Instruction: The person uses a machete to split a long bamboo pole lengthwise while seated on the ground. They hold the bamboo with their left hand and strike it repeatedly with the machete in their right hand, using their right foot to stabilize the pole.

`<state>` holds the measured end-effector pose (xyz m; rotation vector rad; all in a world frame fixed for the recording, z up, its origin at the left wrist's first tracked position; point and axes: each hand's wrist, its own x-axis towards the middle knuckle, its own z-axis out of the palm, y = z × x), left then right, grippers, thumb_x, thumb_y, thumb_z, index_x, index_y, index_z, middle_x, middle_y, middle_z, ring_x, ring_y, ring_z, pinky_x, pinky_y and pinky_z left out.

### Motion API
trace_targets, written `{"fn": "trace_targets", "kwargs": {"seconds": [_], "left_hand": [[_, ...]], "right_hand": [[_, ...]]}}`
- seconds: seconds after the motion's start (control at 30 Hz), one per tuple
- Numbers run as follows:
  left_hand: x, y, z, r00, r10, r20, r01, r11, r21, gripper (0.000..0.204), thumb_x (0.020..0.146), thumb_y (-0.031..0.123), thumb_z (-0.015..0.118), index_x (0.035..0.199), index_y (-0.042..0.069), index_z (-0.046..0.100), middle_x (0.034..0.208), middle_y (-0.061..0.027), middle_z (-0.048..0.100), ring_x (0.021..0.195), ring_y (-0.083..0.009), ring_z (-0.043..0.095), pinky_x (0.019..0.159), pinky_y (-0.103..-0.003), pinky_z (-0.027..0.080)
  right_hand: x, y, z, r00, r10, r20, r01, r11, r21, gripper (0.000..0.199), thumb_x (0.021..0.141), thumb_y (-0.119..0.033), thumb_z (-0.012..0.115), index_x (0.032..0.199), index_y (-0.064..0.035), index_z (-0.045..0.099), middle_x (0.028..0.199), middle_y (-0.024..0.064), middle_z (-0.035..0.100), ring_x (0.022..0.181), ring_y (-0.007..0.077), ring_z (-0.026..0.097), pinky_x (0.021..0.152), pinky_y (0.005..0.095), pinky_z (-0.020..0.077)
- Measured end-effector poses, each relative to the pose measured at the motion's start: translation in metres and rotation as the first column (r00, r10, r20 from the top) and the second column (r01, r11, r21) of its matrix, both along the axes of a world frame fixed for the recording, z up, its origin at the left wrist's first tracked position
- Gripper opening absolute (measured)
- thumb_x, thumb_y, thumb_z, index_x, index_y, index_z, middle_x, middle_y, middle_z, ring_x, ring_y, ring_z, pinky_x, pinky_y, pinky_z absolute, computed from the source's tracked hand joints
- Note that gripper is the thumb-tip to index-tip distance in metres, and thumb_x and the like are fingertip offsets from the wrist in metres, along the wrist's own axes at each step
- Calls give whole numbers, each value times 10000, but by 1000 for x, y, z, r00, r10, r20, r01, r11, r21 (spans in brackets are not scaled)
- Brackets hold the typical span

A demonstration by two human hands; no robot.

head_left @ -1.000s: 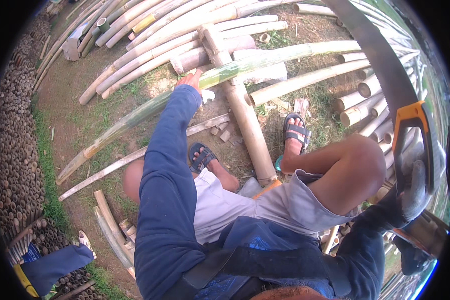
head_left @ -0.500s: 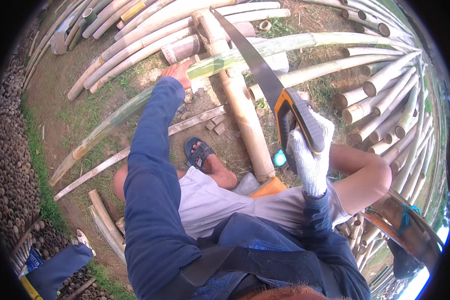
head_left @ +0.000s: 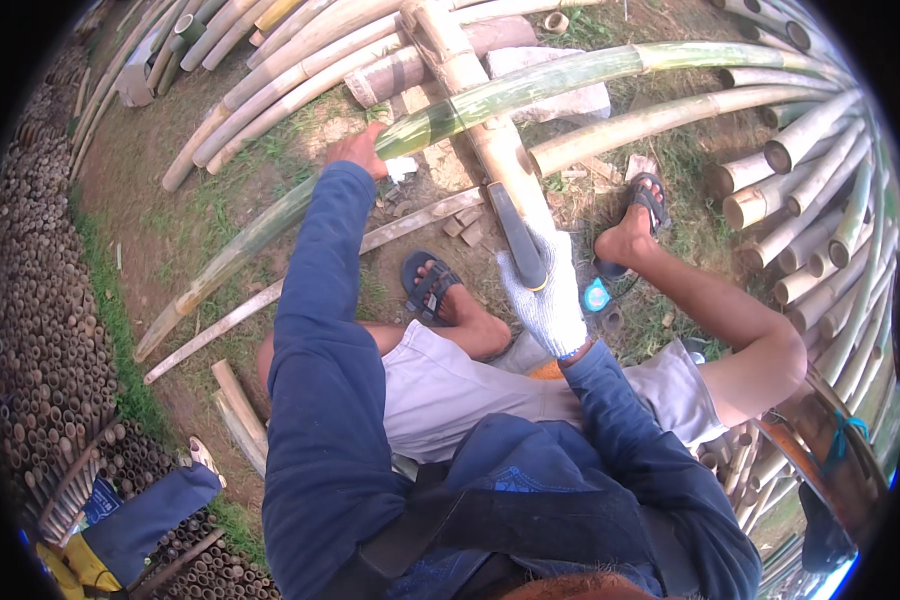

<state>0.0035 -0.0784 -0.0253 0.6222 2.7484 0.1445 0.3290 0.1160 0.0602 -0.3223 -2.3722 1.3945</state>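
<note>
1. Head view: the right hand (head_left: 548, 290), in a white knit glove, is closed round the dark handle of a saw (head_left: 517, 235). Its blade points away toward the thick tan bamboo pole (head_left: 480, 120).
2. Head view: the bare left hand (head_left: 358, 150) presses flat on the long green bamboo culm (head_left: 530, 90), which lies across the tan pole on the ground.
3. Risk, judged: the round culm may roll under the hand and throw the blade off line.
4. Risk, judged: the sandalled feet (head_left: 440, 290) lie near the tool; a slip could reach them.
</note>
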Motion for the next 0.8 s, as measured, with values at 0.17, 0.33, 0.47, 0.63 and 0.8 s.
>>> {"fn": "trace_targets", "kwargs": {"seconds": [0.17, 0.33, 0.47, 0.63, 0.8], "left_hand": [[-3, 9, -11, 985, -133, -111, 154, 966, 208, 842, 782, 652, 871, 1451, 216, 606, 1172, -133, 797, 1107, -345, 760, 1008, -453, 597], [-3, 32, 2, 996, -60, 60, 60, 998, -3, 901, 777, 722, 816, 1496, 231, 584, 1202, -159, 789, 1138, -363, 750, 1044, -445, 591], [-11, 30, 2, 993, -47, 105, 50, 998, -27, 946, 775, 709, 810, 1535, 204, 563, 1268, -167, 769, 1170, -370, 737, 1095, -428, 561], [-16, 26, -3, 991, -54, 119, 56, 998, -14, 978, 764, 700, 815, 1544, 167, 563, 1300, -169, 759, 1185, -375, 732, 1111, -426, 552], [-13, 28, 7, 987, -30, 157, 34, 999, -24, 1023, 729, 711, 838, 1557, 179, 558, 1312, -195, 747, 1222, -382, 714, 1121, -449, 542]], "right_hand": [[16, -7, -21, 999, -18, -45, 10, 985, -170, 636, 863, -57, 834, 1435, -23, 561, 1291, 203, 632, 1230, 339, 625, 1064, 407, 493], [30, -5, -18, 999, 4, 33, -2, 997, -72, 622, 866, -15, 800, 1439, -19, 558, 1314, 197, 613, 1233, 320, 632, 1071, 378, 496], [52, -12, -15, 998, 14, 63, -9, 997, -79, 624, 870, 0, 772, 1451, -17, 545, 1326, 202, 605, 1199, 331, 650, 1038, 379, 515], [72, -14, -2, 993, 29, 112, -22, 997, -68, 612, 870, 17, 750, 1443, -15, 539, 1308, 193, 600, 1179, 331, 651, 1023, 388, 520], [25, -15, -1, 998, 18, 54, -12, 994, -109, 600, 871, 7, 750, 1434, -19, 543, 1304, 191, 612, 1170, 330, 650, 1020, 382, 516]]}}
